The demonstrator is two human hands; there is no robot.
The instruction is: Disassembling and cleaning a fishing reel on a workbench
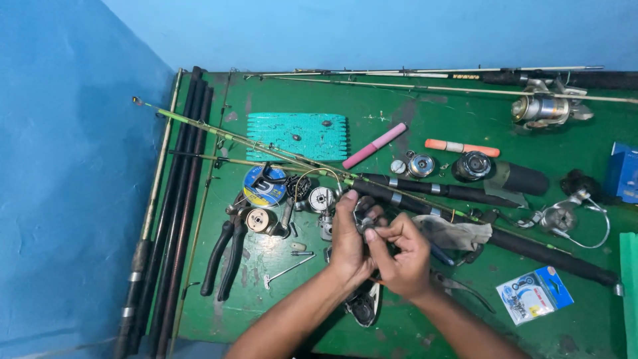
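Metal reel part (365, 221), small and grey, pinched between both hands above the green worktop (425, 119). Left hand (349, 239) wrapped around it, thumb up on top. Right hand (401, 256) closed in from the side, fingertips on the same part. Exact shape of the part hidden by fingers.

Just beyond the hands: black rod handle (465, 223) lying diagonally. Left of the hands: loose reel pieces (322, 199), line spool (264, 186), black-handled pliers (224, 256). Right, near the edge: sealed clear packet with blue card (535, 294), contents too small to tell. Further back: teal tray (297, 135), a few small bits on it; pink stick (375, 145); spinning reel (545, 108).
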